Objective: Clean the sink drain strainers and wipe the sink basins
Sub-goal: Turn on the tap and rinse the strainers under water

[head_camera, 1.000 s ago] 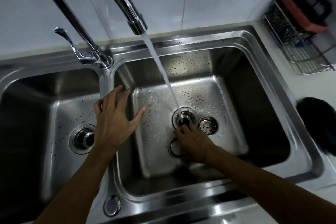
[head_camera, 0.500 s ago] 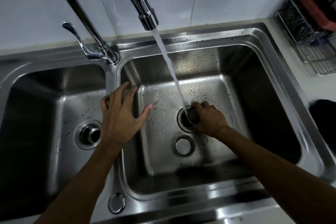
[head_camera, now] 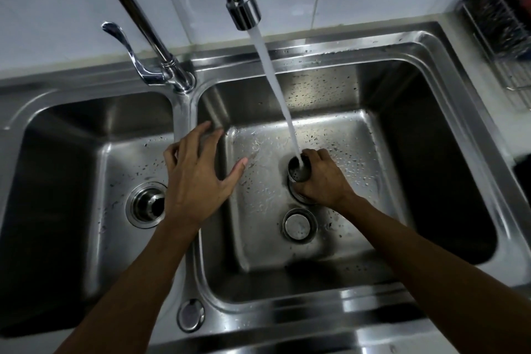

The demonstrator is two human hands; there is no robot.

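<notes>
A double stainless sink fills the view. In the right basin (head_camera: 402,135), my right hand (head_camera: 324,178) grips a metal strainer basket (head_camera: 298,171), tilted mouth-up over the drain opening. Water from the faucet spout (head_camera: 244,13) pours straight into the basket. A round metal drain cover (head_camera: 299,225) lies flat on the basin floor just in front of that hand. My left hand (head_camera: 198,172) rests open on the divider between the basins, fingers spread. The left basin (head_camera: 57,158) has its strainer (head_camera: 148,204) seated in the drain.
The faucet lever (head_camera: 126,49) stands behind the divider. A wire rack (head_camera: 502,37) holding a red item sits on the counter at the back right. A dark object (head_camera: 524,178) lies at the right edge. A round cap (head_camera: 191,315) sits in the front rim.
My right hand moved from the floor near the drain cover to the strainer basket, took hold of it and raised it into the water stream. My left hand stayed on the divider.
</notes>
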